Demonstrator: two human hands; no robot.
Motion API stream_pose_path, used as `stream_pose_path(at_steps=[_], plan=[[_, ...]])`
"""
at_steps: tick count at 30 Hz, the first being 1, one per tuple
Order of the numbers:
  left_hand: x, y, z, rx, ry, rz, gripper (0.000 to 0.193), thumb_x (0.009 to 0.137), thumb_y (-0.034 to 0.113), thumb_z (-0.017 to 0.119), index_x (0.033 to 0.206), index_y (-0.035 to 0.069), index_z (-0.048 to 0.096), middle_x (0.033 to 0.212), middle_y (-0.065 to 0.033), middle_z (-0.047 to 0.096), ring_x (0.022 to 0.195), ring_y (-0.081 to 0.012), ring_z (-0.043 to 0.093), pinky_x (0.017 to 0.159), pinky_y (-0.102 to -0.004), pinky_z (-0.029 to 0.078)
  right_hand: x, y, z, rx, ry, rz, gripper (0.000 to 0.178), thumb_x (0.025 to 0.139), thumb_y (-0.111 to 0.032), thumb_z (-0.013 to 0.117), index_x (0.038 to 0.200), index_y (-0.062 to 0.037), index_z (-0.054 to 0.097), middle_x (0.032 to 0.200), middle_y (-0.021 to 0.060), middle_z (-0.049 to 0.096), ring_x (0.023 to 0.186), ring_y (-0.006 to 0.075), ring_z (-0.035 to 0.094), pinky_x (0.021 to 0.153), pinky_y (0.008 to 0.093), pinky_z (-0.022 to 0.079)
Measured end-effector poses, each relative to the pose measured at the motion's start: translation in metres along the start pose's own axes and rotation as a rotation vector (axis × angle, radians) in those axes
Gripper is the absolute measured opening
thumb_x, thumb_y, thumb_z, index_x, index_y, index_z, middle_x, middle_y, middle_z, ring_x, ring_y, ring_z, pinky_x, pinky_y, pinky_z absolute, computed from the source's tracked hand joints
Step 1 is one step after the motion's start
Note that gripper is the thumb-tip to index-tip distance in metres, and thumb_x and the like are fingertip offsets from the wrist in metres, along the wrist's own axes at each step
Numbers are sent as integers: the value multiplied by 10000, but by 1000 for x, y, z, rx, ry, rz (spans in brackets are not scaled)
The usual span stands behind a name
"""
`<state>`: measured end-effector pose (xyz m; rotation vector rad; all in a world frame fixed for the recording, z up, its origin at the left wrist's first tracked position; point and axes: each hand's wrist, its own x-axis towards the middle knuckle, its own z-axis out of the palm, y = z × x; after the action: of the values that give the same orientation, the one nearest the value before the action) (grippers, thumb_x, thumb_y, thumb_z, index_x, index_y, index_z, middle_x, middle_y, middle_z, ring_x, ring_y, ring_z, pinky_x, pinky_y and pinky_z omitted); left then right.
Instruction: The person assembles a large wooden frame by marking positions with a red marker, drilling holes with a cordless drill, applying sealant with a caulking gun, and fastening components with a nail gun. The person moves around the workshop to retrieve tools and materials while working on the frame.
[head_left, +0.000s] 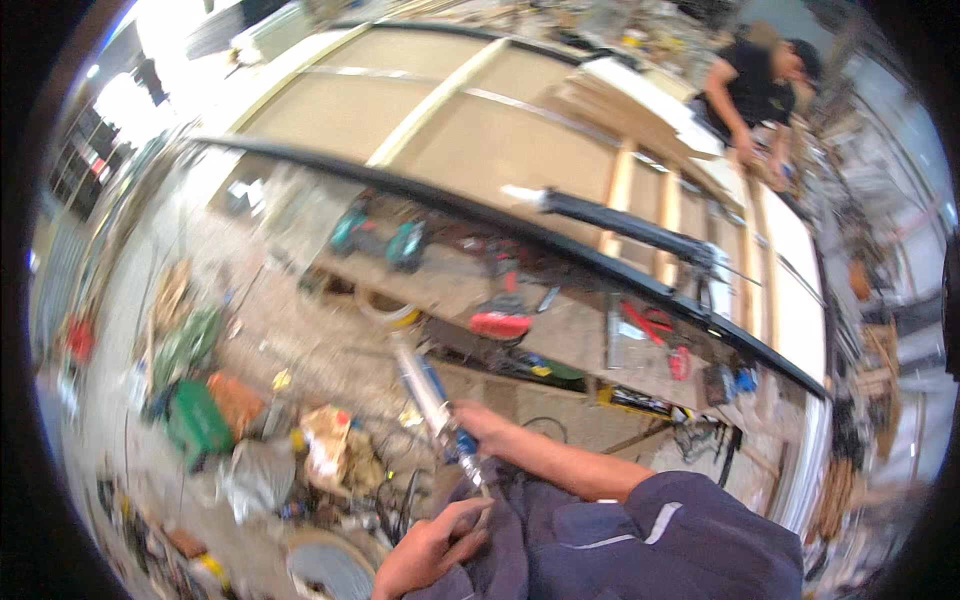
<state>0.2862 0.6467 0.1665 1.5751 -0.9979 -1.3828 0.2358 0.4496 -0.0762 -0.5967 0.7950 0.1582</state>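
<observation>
A caulking gun [430, 395] with a white and blue cartridge points away from me, in front of my body. My right hand [480, 425] is closed around it near the handle, its fingers partly hidden behind the gun. At the rear end of the thin metal rod [486, 490], my left hand [430, 550] has its fingers curled and pressed against the rod. Beyond them, a second caulking gun [630, 228] with a dark tube and pale nozzle lies across the black-edged frame of a large panel [440, 190].
Beneath the panel, a wooden shelf [450, 285] carries teal power tools [405, 243] and a red tool [500, 318]. A green container [198, 422], bags and scraps litter the floor at left. Another person [755, 90] works at the panel's far right, beside stacked boards [640, 115].
</observation>
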Motion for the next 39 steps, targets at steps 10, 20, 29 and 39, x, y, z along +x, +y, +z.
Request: stream_pose_path(at_steps=[10, 20, 29, 39], plan=[[35, -31, -58, 274, -184, -116, 406, 948, 228, 684, 1286, 37, 565, 936, -163, 733, 776, -291, 694, 713, -410, 534, -149, -172, 50, -222, 368, -982, 544, 735, -133, 740, 1225, 7, 552, 956, 59, 631, 823, 125, 613, 735, 271, 503], [80, -197, -102, 586, -48, -180, 341, 941, 280, 643, 1181, 37, 660, 963, -229, 711, 819, -338, 690, 710, -437, 510, -254, -172, -98, -205, 941, -1064, 575, 740, -23, 692, 1301, 0, 568, 884, 26, 625, 744, 115, 592, 673, 264, 497], [77, -246, -153, 724, 375, -491, 328, 911, 187, 630, 1210, 57, 663, 1061, -205, 704, 922, -329, 676, 787, -415, 524, -315, -218, -213, 120, 1012, -1133, 282, 773, -59, 672, 1041, 10, 619, 846, 44, 633, 702, 125, 607, 651, 271, 502], [138, 29, -173, 1030, 1037, -40, 329, 963, 207, 635, 1173, -45, 660, 1044, -205, 705, 934, -342, 676, 793, -402, 541, -304, -373, -500, 366, 1058, -1172, 259, 789, -158, 722, 977, 8, 657, 806, 91, 670, 675, 221, 660, 624, 360, 541]])
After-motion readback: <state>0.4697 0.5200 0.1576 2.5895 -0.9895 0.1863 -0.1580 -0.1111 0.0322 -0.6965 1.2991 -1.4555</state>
